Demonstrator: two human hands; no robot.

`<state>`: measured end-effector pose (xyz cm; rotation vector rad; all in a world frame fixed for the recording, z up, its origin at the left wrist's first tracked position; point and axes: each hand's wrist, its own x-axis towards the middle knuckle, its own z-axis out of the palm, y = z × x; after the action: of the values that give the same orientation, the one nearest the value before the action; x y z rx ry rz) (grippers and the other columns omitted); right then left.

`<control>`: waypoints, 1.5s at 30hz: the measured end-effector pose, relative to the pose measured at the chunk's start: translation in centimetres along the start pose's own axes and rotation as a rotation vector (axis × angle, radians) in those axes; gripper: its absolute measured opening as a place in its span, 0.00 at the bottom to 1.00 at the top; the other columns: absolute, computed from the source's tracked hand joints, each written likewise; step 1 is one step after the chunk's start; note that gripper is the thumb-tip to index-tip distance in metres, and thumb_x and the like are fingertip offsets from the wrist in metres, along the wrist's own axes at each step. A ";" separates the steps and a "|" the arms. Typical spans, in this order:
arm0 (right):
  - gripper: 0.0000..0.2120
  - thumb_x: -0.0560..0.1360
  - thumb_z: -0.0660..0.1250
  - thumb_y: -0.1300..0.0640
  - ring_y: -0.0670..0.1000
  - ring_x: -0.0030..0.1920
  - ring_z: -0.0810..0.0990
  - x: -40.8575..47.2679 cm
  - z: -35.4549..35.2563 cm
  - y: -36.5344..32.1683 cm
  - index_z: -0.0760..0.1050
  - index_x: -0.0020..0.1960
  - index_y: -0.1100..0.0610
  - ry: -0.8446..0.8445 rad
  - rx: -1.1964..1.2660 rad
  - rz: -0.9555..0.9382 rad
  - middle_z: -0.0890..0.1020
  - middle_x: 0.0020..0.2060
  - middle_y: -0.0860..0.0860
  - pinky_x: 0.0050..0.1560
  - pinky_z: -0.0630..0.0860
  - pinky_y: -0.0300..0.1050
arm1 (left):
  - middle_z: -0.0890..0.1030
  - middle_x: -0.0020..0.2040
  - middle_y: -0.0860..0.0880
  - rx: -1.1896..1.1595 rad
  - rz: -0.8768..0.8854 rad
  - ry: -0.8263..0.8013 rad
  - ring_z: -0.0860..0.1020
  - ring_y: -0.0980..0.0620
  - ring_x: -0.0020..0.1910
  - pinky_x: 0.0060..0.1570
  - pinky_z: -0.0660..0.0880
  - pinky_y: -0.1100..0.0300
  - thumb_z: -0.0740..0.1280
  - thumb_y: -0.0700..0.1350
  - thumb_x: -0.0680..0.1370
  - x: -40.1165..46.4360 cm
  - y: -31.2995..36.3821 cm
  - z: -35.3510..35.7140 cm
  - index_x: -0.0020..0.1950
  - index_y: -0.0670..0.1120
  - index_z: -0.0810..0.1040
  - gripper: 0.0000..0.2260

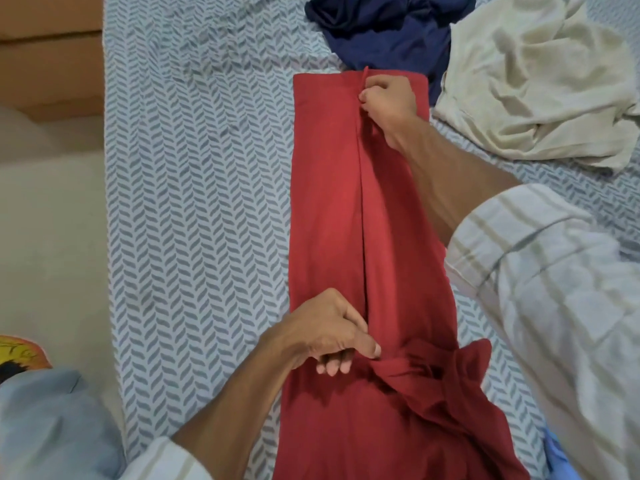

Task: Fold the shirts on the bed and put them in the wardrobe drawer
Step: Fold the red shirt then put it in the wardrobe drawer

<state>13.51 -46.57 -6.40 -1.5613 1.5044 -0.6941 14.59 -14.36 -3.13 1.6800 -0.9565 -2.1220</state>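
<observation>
A: Where's the shirt you're working on?

B: Your red shirt [329, 209] lies lengthwise down the middle of the frame on the bed [194, 188], folded into a long narrow strip with a seam-like fold line running down its centre. Its lower end is bunched and twisted at the lower right.

A: And your hands?

B: Your right hand [388, 98] is at the top end of the strip, upper centre, its grip pinching the edge of the folded flap. Your left hand [329, 330] sits low in the frame, fingers curled and thumb pressed down, grasping the red cloth just beside the twisted bunch.

A: What's around you?

B: A crumpled navy shirt [377, 26] lies at the top of the frame, just beyond the red one's far end. A rumpled cream shirt [533, 84] fills the upper right, near your right hand and partly over the navy one. Your striped sleeve [540, 271] covers the bed at right. The floor [52, 237] shows along the left edge, with a brown piece of furniture [48, 46] at upper left.
</observation>
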 end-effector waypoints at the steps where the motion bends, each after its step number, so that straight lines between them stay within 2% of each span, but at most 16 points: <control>1: 0.13 0.67 0.63 0.62 0.44 0.38 0.83 -0.2 -0.1 -0.1 0.85 0.39 0.49 -0.015 -0.013 -0.010 0.84 0.33 0.41 0.44 0.82 0.44 | 0.76 0.25 0.43 -0.002 -0.006 -0.011 0.70 0.52 0.19 0.20 0.65 0.64 0.75 0.40 0.72 0.0 0.0 0.0 0.31 0.42 0.81 0.10; 4: 0.18 0.70 0.63 0.64 0.38 0.42 0.81 -0.3 -0.3 -0.6 0.86 0.50 0.48 -0.058 -0.080 -0.056 0.85 0.40 0.38 0.44 0.75 0.30 | 0.76 0.26 0.43 -0.006 -0.025 -0.034 0.71 0.52 0.19 0.20 0.66 0.63 0.75 0.40 0.73 0.0 0.2 -0.3 0.31 0.43 0.81 0.10; 8: 0.18 0.74 0.62 0.64 0.52 0.59 0.80 -0.1 -0.2 -0.9 0.79 0.62 0.62 -0.140 -0.280 -0.131 0.85 0.51 0.50 0.51 0.72 0.33 | 0.77 0.25 0.44 0.053 -0.066 0.000 0.72 0.52 0.19 0.20 0.67 0.63 0.73 0.40 0.74 0.3 0.4 0.1 0.34 0.41 0.79 0.09; 10: 0.19 0.74 0.63 0.65 0.55 0.57 0.80 -0.5 -0.5 -1.3 0.77 0.64 0.63 -0.193 -0.372 -0.126 0.79 0.47 0.48 0.48 0.72 0.34 | 0.77 0.25 0.44 0.085 -0.067 0.040 0.72 0.52 0.19 0.19 0.67 0.64 0.72 0.40 0.75 0.3 0.5 0.4 0.32 0.42 0.78 0.11; 13: 0.25 0.71 0.64 0.68 0.47 0.51 0.80 -2.7 -2.5 -2.4 0.74 0.68 0.60 -0.335 -0.277 -0.135 0.77 0.52 0.47 0.60 0.79 0.45 | 0.77 0.24 0.44 0.120 -0.055 0.129 0.73 0.52 0.18 0.18 0.66 0.64 0.70 0.39 0.73 0.2 0.4 1.0 0.30 0.43 0.76 0.11; 15: 0.23 0.71 0.66 0.71 0.38 0.46 0.79 -6.5 -4.5 -2.4 0.74 0.64 0.57 -0.407 -0.213 -0.182 0.78 0.51 0.46 0.52 0.79 0.36 | 0.78 0.24 0.43 0.147 -0.044 0.183 0.72 0.51 0.18 0.19 0.67 0.64 0.69 0.38 0.71 0.0 0.3 1.5 0.29 0.43 0.75 0.11; 18: 0.16 0.70 0.72 0.61 0.47 0.48 0.80 -13.4 -7.9 0.9 0.76 0.57 0.55 -0.402 -0.306 -0.234 0.79 0.47 0.50 0.53 0.76 0.44 | 0.78 0.24 0.43 0.176 -0.030 0.238 0.73 0.51 0.18 0.19 0.67 0.64 0.69 0.38 0.71 -0.2 0.3 2.0 0.28 0.43 0.75 0.11; 21: 0.21 0.71 0.77 0.54 0.47 0.52 0.81 -21.6 -12.3 5.6 0.78 0.62 0.53 -0.428 -0.346 -0.086 0.83 0.52 0.48 0.60 0.77 0.44 | 0.80 0.27 0.41 0.182 -0.013 0.279 0.75 0.49 0.19 0.19 0.70 0.63 0.68 0.37 0.73 -0.5 0.3 2.7 0.31 0.42 0.75 0.11; 24: 0.20 0.69 0.77 0.42 0.52 0.46 0.82 -29.4 -16.4 8.9 0.79 0.53 0.53 -0.334 -0.455 0.083 0.83 0.44 0.50 0.54 0.77 0.48 | 0.82 0.29 0.40 0.147 -0.010 0.335 0.81 0.46 0.25 0.25 0.78 0.59 0.69 0.38 0.76 -0.9 0.2 3.8 0.34 0.41 0.75 0.10; 28: 0.37 0.60 0.70 0.23 0.53 0.50 0.82 -34.2 -17.8 10.6 0.77 0.51 0.54 -0.239 -0.438 0.375 0.83 0.47 0.51 0.53 0.77 0.47 | 0.82 0.31 0.40 0.084 0.042 0.456 0.83 0.45 0.29 0.34 0.83 0.53 0.72 0.42 0.77 -1.8 -0.7 5.2 0.36 0.41 0.74 0.12; 30: 0.46 0.53 0.68 0.18 0.53 0.53 0.82 -35.1 -17.3 10.5 0.79 0.54 0.54 -0.217 -0.402 0.396 0.84 0.49 0.51 0.57 0.78 0.49 | 0.84 0.32 0.41 0.108 0.109 0.541 0.85 0.44 0.33 0.40 0.84 0.49 0.74 0.44 0.75 -2.8 -1.2 6.1 0.43 0.41 0.76 0.09; 32: 0.43 0.56 0.72 0.24 0.56 0.57 0.81 -35.8 -16.8 10.2 0.77 0.58 0.55 -0.193 -0.461 0.367 0.83 0.53 0.53 0.59 0.77 0.50 | 0.85 0.33 0.44 0.147 0.138 0.614 0.85 0.46 0.35 0.44 0.84 0.51 0.75 0.45 0.74 -4.0 -1.7 7.1 0.50 0.43 0.76 0.11; 36: 0.14 0.71 0.69 0.55 0.59 0.53 0.82 -37.3 -17.0 8.9 0.78 0.57 0.53 0.048 -0.514 0.063 0.85 0.48 0.53 0.54 0.75 0.50 | 0.85 0.41 0.44 -0.123 0.218 0.577 0.85 0.46 0.45 0.54 0.82 0.53 0.76 0.42 0.73 -5.4 -3.3 8.1 0.64 0.46 0.73 0.22; 39: 0.16 0.72 0.68 0.63 0.56 0.46 0.83 -39.1 -16.9 7.9 0.80 0.59 0.54 0.183 -0.331 -0.256 0.86 0.45 0.51 0.50 0.75 0.46 | 0.82 0.46 0.42 -0.441 0.248 0.569 0.84 0.47 0.44 0.54 0.80 0.51 0.72 0.41 0.77 -6.9 -4.6 8.3 0.61 0.42 0.75 0.14; 41: 0.23 0.72 0.69 0.66 0.48 0.45 0.83 -40.9 -16.2 6.7 0.75 0.65 0.55 0.076 -0.174 -0.405 0.85 0.44 0.46 0.52 0.75 0.41 | 0.81 0.46 0.39 -0.570 0.208 0.518 0.84 0.43 0.43 0.51 0.81 0.48 0.69 0.48 0.80 -8.1 -5.5 8.6 0.56 0.43 0.76 0.10; 45: 0.43 0.68 0.75 0.64 0.39 0.54 0.81 -44.5 -14.7 6.0 0.59 0.78 0.52 -0.440 -0.089 -0.523 0.82 0.53 0.43 0.60 0.76 0.37 | 0.84 0.43 0.40 -0.676 0.052 0.320 0.84 0.39 0.47 0.49 0.82 0.45 0.61 0.65 0.79 -10.4 -7.3 10.0 0.58 0.41 0.77 0.27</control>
<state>-7.63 -5.32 2.82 -2.0438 0.8171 -0.5191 9.56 0.44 1.20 1.5297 -0.1506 -1.7722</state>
